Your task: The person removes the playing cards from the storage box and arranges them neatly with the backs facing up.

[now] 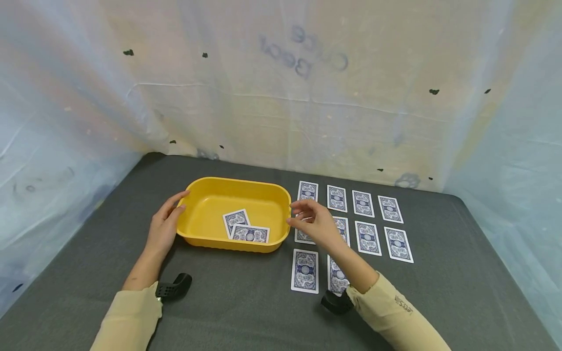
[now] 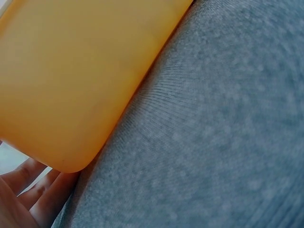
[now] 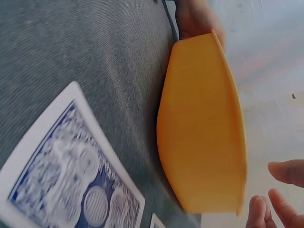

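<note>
A yellow plastic tray (image 1: 239,246) rests on the dark cloth, with two blue-backed playing cards (image 1: 250,234) lying face down and overlapping inside. My left hand (image 1: 164,226) touches the tray's left end, its fingers fairly straight along the outer wall; the left wrist view shows those fingers (image 2: 50,190) at the tray's corner. Beside the right end is my right hand (image 1: 318,224), fingers loosely bent and holding nothing. A small gap parts its fingertips (image 3: 285,171) from the tray in the right wrist view. It hovers over face-down cards and partly hides some.
Right of the tray, several face-down cards lie in rows, among them a front card (image 1: 305,271) and a far-right card (image 1: 398,244). A dark cloth (image 1: 237,302) covers the table. Pale plastic sheeting (image 1: 281,122) hangs behind and at both sides.
</note>
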Motion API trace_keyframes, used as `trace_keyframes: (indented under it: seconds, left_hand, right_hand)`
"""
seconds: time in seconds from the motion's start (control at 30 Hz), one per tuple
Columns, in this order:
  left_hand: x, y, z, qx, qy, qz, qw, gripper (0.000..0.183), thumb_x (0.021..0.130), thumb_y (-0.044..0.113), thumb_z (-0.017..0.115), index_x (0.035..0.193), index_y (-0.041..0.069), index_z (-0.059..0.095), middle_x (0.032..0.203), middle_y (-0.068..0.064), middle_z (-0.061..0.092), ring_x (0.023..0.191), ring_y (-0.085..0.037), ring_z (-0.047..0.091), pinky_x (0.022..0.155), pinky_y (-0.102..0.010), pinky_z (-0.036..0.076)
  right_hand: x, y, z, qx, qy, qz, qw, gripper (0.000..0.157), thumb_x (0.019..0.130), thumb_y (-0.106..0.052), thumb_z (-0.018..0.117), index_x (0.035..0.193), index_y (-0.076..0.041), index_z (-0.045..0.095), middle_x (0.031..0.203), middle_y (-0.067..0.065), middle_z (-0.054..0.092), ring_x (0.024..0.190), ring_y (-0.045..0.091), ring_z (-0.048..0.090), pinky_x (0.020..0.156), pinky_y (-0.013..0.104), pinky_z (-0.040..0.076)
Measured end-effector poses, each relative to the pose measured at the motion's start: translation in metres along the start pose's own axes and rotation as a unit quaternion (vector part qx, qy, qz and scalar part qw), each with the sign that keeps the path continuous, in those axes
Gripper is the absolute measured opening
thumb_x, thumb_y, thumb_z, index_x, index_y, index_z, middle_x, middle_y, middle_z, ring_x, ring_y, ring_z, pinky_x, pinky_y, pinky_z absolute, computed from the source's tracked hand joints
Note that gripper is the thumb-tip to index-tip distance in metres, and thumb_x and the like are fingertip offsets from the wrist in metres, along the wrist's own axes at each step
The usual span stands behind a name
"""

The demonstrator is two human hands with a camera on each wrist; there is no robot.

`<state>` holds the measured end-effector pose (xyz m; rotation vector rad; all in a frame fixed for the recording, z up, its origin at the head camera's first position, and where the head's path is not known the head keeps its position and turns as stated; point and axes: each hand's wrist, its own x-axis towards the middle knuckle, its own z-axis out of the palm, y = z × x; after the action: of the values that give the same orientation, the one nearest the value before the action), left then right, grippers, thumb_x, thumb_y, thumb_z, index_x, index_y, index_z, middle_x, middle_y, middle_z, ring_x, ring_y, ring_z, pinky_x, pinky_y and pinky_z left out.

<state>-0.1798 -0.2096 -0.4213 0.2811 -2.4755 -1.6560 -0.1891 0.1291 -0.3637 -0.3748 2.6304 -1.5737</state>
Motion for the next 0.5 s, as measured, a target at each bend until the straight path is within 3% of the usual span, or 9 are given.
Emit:
trace_keyframes:
  seconds: [0.27,0.5]
  left_hand:
    - [0.0,0.001,0.0,0.007,0.008,0.002,0.9999,0.044,0.104,0.036,0.036,0.146,0.025,0.042,0.137,-0.014,0.048,0.106,-0.022,0.046,0.082,-0.021,0.038]
    - [-0.001,0.0,0.0,0.007,0.01,0.004,0.9999,0.044,0.103,0.036,0.037,0.145,0.024,0.043,0.134,-0.014,0.05,0.103,-0.021,0.047,0.079,-0.017,0.038]
  right_hand:
    - [0.014,-0.012,0.018,0.02,-0.008,-0.026,0.999,0.034,0.082,-0.008,0.072,0.112,0.004,0.063,0.104,0.023,0.064,0.087,0.024,0.062,0.078,0.028,0.05]
    - [0.026,-0.023,0.039,0.014,-0.016,-0.009,1.0,0.034,0.081,-0.011,0.074,0.111,0.001,0.065,0.102,0.02,0.065,0.086,0.022,0.062,0.078,0.027,0.051]
